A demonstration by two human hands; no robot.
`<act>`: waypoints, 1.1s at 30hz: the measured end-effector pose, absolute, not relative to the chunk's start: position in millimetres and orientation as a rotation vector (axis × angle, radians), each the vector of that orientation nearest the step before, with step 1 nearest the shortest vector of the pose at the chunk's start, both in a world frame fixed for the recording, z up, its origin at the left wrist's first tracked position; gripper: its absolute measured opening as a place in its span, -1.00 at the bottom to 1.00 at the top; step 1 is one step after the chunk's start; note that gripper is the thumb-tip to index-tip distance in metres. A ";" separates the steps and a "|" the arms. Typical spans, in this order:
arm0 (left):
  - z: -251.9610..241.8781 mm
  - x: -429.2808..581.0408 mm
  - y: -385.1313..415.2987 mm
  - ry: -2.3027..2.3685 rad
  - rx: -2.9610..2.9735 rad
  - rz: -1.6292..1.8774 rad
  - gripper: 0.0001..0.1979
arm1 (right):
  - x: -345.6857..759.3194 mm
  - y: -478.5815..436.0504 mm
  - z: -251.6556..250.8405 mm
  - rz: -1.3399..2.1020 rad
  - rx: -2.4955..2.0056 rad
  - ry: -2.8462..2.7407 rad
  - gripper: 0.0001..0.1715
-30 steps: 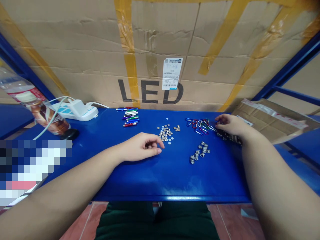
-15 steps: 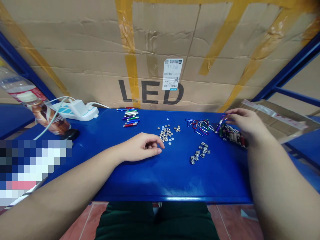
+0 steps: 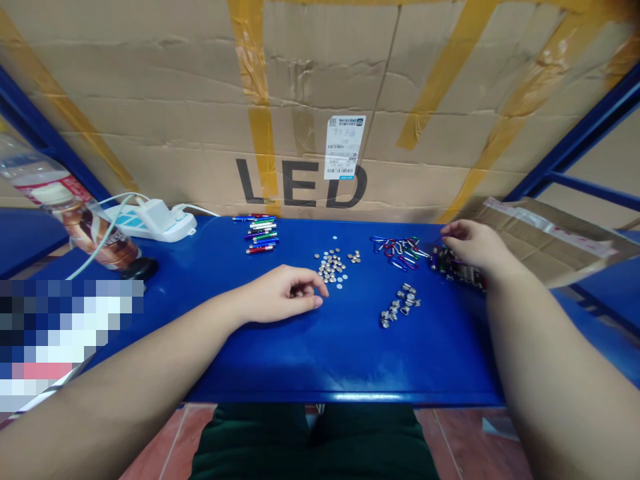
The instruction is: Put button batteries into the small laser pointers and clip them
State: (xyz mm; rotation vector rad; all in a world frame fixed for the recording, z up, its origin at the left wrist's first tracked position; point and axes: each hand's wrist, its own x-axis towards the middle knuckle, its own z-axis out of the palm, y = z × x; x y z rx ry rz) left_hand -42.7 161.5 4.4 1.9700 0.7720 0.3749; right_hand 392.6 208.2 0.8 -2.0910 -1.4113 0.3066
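My left hand [image 3: 285,294] rests on the blue tabletop [image 3: 320,360], fingers loosely curled, thumb apart and nothing held. Just beyond its fingertips lie several small round silver discs [image 3: 331,267]. On the right, my right hand [image 3: 467,243] is over a row of dark cylinders [image 3: 457,267], its thumb and fingers drawn together. A small bit of colour shows at its fingertips, too small to name. Coloured carabiners [image 3: 400,250] lie left of that row, with small silvery metal parts [image 3: 400,305] nearer me. Slim coloured metal tubes [image 3: 261,233] are stacked at the back left.
A large cardboard box [image 3: 190,133] marked LED stands behind the table. At the left are a white power strip [image 3: 173,227] with cables and a drink bottle [image 3: 100,233]. A smaller carton [image 3: 545,237] sits at the right, beside a blue frame [image 3: 590,123].
My right hand has shifted slightly left, lower over the dark cylinders. The purple tube that hung from its fingers no longer shows clearly. My left hand stays where it was.
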 end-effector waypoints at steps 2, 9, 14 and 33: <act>4.6 -42.6 161.4 0.768 1.970 0.375 -0.75 | 391.1 209.2 1.9 0.246 -2.194 -1.495 -0.88; 3.6 -43.2 162.8 0.768 1.990 0.381 -0.75 | 377.0 214.2 5.3 0.131 -2.260 -1.815 -0.87; 5.6 -44.1 164.2 0.838 2.062 0.494 -0.76 | 373.7 217.2 2.6 0.157 -2.297 -1.891 -0.92; -3.5 -104.3 225.5 1.854 2.467 0.466 -0.72 | 367.0 191.8 16.8 0.510 -1.964 -1.512 -0.89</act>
